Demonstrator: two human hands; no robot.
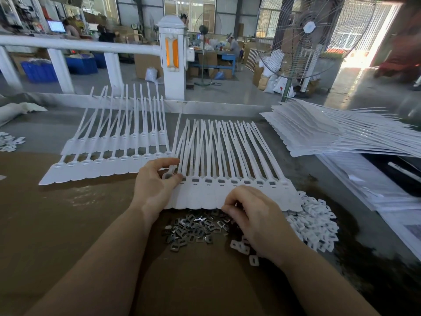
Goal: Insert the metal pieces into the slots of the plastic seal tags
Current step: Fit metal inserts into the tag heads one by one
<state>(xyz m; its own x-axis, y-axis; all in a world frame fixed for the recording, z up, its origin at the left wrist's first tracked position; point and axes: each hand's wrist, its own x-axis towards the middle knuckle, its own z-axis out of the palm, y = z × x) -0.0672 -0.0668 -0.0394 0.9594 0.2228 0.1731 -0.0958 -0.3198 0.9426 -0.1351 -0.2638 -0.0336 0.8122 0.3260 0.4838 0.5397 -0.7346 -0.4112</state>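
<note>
A joined row of white plastic seal tags (241, 197) lies in front of me, long tails fanning away, dark metal showing in several of its slots. My left hand (155, 188) pinches the leftmost tag head of this row between thumb and fingers. My right hand (257, 215) rests at the row's near edge with fingers curled down over the loose metal pieces (193, 229), a shiny heap just below the tags. Whether it holds a piece is hidden by the fingers.
Two more rows of seal tags (109, 165) lie to the left. A heap of small white plastic caps (314, 224) sits to the right. A tall stack of tag sheets (330, 133) fills the far right. A white railing (79, 45) and a fan (307, 30) stand behind.
</note>
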